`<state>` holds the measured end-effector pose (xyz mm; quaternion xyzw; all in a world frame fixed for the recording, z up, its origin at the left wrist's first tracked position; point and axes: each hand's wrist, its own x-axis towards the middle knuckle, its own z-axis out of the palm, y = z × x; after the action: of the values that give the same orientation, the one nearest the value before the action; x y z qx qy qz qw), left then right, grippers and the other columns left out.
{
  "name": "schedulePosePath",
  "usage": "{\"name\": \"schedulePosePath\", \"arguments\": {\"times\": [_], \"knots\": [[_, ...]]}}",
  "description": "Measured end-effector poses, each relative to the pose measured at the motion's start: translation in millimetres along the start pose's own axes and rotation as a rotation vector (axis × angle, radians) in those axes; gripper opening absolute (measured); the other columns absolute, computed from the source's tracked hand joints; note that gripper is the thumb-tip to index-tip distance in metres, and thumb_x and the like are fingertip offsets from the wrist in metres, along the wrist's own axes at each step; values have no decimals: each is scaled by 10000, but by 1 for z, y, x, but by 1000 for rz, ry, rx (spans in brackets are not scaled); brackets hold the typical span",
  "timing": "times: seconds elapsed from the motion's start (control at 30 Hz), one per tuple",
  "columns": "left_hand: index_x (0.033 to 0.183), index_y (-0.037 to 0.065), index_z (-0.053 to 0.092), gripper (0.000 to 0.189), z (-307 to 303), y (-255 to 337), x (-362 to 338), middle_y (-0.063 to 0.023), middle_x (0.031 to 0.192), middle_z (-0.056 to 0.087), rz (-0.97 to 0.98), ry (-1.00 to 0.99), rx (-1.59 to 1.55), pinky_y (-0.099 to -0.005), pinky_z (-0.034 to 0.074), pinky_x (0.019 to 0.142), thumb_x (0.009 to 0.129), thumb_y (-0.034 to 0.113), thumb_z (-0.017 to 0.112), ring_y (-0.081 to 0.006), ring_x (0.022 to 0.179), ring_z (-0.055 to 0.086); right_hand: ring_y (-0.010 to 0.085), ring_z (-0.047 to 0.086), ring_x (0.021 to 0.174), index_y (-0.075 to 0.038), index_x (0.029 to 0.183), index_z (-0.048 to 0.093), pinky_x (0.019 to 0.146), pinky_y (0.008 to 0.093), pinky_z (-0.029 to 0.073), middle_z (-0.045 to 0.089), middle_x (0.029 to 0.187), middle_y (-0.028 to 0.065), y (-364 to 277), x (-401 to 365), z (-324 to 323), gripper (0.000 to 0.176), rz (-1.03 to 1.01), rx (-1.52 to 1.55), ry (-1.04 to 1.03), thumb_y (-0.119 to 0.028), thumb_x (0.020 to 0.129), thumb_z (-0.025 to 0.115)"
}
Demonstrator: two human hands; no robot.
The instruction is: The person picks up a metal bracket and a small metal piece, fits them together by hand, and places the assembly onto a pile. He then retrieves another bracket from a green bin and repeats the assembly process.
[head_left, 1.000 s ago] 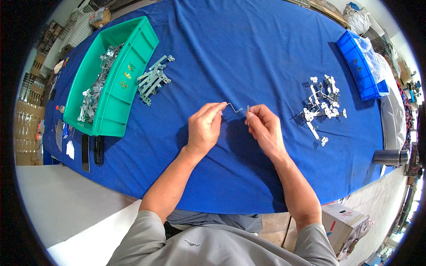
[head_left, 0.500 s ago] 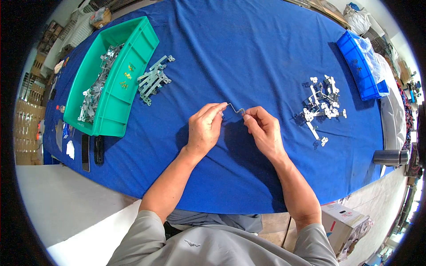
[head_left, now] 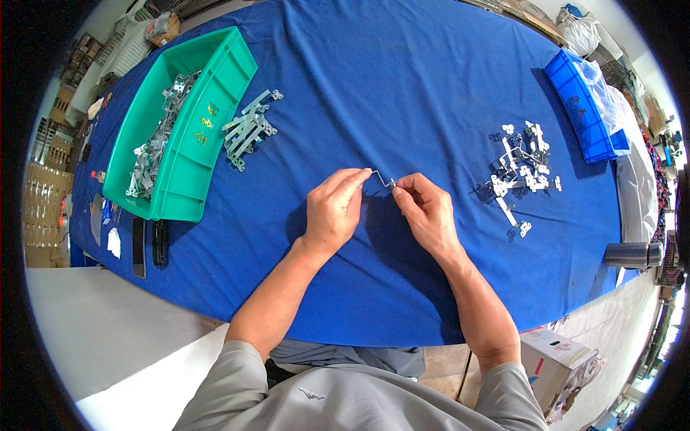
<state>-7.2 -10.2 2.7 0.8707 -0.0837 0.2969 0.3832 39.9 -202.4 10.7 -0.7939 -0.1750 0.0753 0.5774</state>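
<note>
A thin, bent metal bracket [head_left: 381, 179] spans the gap between my two hands above the blue cloth. My left hand [head_left: 334, 208] pinches its left end between thumb and fingertips. The right end is pinched by my right hand [head_left: 428, 212], the fingers curled in. Both bracket ends are partly hidden by fingertips. To the left lies a pile of flat metal brackets [head_left: 248, 133], beside a green bin [head_left: 194, 169] that holds many similar metal parts. On the right, another pile of metal brackets [head_left: 528, 171] is spread loosely on the cloth.
A blue bin [head_left: 581, 115] with clear plastic in it stands at the far right. A metal cylinder [head_left: 632, 255] lies at the right table edge. Near the left edge are a dark phone-like slab [head_left: 139, 248] and a black case [head_left: 159, 244]. A cardboard box [head_left: 553, 363] sits below.
The bracket has turned slightly between my fingers, and its bend shows differently. Both hands stay in nearly the same place.
</note>
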Motion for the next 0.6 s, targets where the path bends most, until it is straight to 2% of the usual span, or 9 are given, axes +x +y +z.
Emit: {"name": "schedulePosePath", "arguments": {"times": [0.07, 0.17, 0.27, 0.37, 0.47, 0.57, 0.6], "knots": [[1123, -14, 736, 254, -1, 3, 2, -188, 1050, 741, 62, 20, 36, -393, 599, 789, 906, -92, 629, -333, 897, 740, 144, 579, 618, 12, 970, 673, 584, 330, 472, 635, 710, 102, -3, 0, -1, 153, -50, -75, 30, -140, 973, 690], [1125, -12, 731, 255, -1, 2, 2, -188, 1062, 740, 97, 14, 52, -411, 600, 805, 898, -84, 640, -351, 927, 736, 174, 606, 625, 12, 974, 657, 593, 346, 484, 651, 732, 126, -4, 0, -2, 149, 30, -93, -17, -133, 970, 694], [1125, -12, 726, 259, -1, 4, 2, -185, 1068, 739, 122, 8, 85, -415, 600, 807, 891, -84, 642, -351, 931, 733, 175, 632, 643, 16, 991, 647, 604, 351, 505, 668, 756, 122, -2, 1, -2, 147, 40, -95, -16, -125, 974, 685], [1140, -11, 720, 285, -2, 5, 2, -179, 1072, 738, 134, -14, 114, -420, 599, 810, 876, -85, 643, -350, 936, 730, 166, 647, 656, 23, 1013, 652, 614, 347, 523, 675, 771, 125, 5, 1, 3, 153, 39, 53, 27, -122, 975, 682], [1146, -9, 717, 305, -2, 5, 1, -173, 1070, 737, 154, -24, 128, -419, 597, 801, 861, -89, 643, -343, 925, 729, 152, 654, 661, 24, 1034, 653, 614, 337, 532, 683, 788, 108, -5, 1, -1, 164, 127, 196, -40, -124, 971, 684], [1146, -3, 718, 312, -3, 8, 2, -169, 1064, 738, 170, -61, 142, -414, 598, 796, 854, -87, 645, -332, 913, 729, 136, 644, 692, 16, 1040, 657, 626, 324, 525, 681, 829, 87, -9, 2, -4, 163, 216, 167, -96, -132, 977, 679], [1136, -1, 722, 310, -2, 8, 3, -149, 1050, 738, 189, -45, 154, -400, 600, 775, 843, -79, 655, -314, 892, 726, 130, 634, 702, 12, 1033, 656, 635, 321, 520, 675, 839, 76, -6, 2, -4, 155, 152, 97, -82, -134, 983, 673]]}}
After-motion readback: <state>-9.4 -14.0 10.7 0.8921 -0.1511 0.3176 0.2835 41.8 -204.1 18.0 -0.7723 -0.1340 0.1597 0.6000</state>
